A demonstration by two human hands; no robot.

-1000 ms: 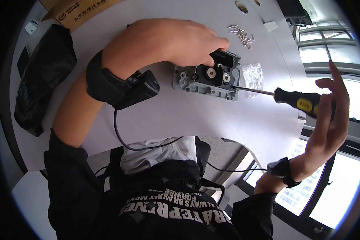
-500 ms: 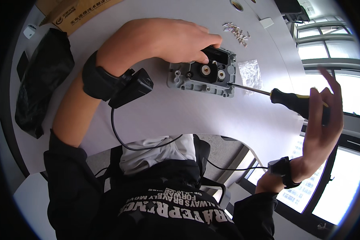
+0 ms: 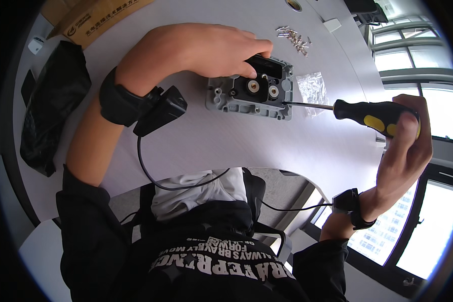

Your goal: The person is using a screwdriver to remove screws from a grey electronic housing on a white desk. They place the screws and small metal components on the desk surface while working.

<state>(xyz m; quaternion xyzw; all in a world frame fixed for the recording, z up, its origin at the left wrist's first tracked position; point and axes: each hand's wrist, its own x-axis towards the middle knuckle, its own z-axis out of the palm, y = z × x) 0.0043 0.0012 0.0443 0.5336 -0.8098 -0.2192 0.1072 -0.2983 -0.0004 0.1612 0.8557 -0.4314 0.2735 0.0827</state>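
A grey metal housing (image 3: 226,104) with a black insert (image 3: 244,93) sits on the desk. Two round terminals with brass-coloured centres show on the insert. My left hand (image 3: 211,49) is bent over the far left side of the housing, its thumb and fingers gripping the black insert. From the right, my right hand (image 3: 410,133) is closed around the black-and-yellow handle of a screwdriver (image 3: 360,111). The shaft lies nearly level, and its tip meets the insert's near right corner. Whether a screw is under the tip is too small to tell.
Several small metal pins or screws (image 3: 298,41) lie loose beyond the housing. A clear plastic bag (image 3: 312,90) is right of it. At the left are a black bag (image 3: 55,105) and a cardboard box (image 3: 100,20). A cable (image 3: 146,168) runs from my left wrist device.
My right hand's fingers, spread before, have closed round the screwdriver handle, which has turned so its yellow patches show. The housing and left hand appear slightly further left in view.
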